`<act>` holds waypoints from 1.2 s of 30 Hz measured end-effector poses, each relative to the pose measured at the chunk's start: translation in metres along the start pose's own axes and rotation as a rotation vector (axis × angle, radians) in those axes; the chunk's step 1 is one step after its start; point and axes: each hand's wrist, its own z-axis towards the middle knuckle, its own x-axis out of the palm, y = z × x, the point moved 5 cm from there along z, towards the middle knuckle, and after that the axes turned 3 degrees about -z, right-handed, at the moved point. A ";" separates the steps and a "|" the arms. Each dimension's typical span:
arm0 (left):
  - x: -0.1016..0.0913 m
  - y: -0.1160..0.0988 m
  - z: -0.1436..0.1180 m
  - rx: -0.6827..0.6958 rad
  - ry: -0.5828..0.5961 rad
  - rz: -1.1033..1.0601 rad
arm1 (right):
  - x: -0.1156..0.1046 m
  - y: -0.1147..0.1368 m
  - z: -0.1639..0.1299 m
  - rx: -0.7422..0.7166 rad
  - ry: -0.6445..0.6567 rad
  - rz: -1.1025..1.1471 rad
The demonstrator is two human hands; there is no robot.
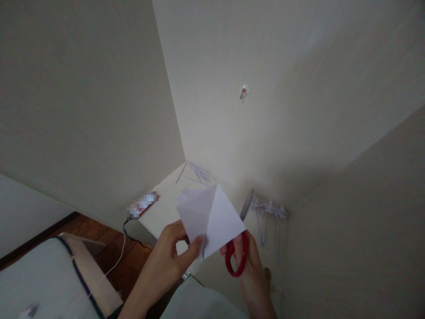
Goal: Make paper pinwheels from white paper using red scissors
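My left hand (177, 250) pinches a folded sheet of white paper (222, 217) at its lower left edge, thumb on top. A crease runs down the sheet, with a paler triangular face on the right. In my right hand (250, 266) is a pair of scissors (237, 254) with red handles, fingers through the loops. Their metal blades point up and away behind the paper's right corner; whether they touch the paper I cannot tell. The sheet is held above a pale tabletop (162, 221).
Several thin white paper sticks (199, 173) lie at the table's far corner. More sticks with folded paper pieces (270, 208) lie at the right by the wall. A power strip (142, 206) with cables sits at the left edge. A hook (244, 91) is on the wall; a bed (36, 270) stands lower left.
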 end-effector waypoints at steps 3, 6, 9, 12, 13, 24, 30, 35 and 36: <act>0.011 -0.009 0.002 0.075 0.153 0.100 | -0.014 0.006 -0.002 -0.101 -0.117 0.044; 0.021 -0.012 0.000 0.092 0.291 0.140 | -0.018 0.011 0.002 -0.128 -0.118 0.006; 0.022 -0.006 -0.001 0.025 0.286 0.062 | -0.022 0.011 0.007 -0.048 -0.173 -0.058; 0.022 0.001 0.002 -0.059 0.253 -0.069 | -0.023 0.013 0.009 -0.004 -0.212 -0.081; 0.022 0.003 0.003 -0.080 0.248 -0.120 | -0.023 0.014 0.009 -0.009 -0.214 -0.092; 0.031 0.017 0.011 -0.177 0.252 -0.306 | -0.024 0.025 0.005 -0.047 -0.222 -0.112; 0.046 0.025 0.006 -0.284 0.278 -0.229 | -0.018 0.029 0.001 0.030 -0.261 -0.055; 0.052 0.034 0.001 -0.355 0.245 -0.214 | -0.001 0.011 0.001 0.081 -0.121 0.098; 0.053 0.036 0.001 -0.374 0.247 -0.222 | 0.000 0.009 0.001 0.085 -0.124 0.114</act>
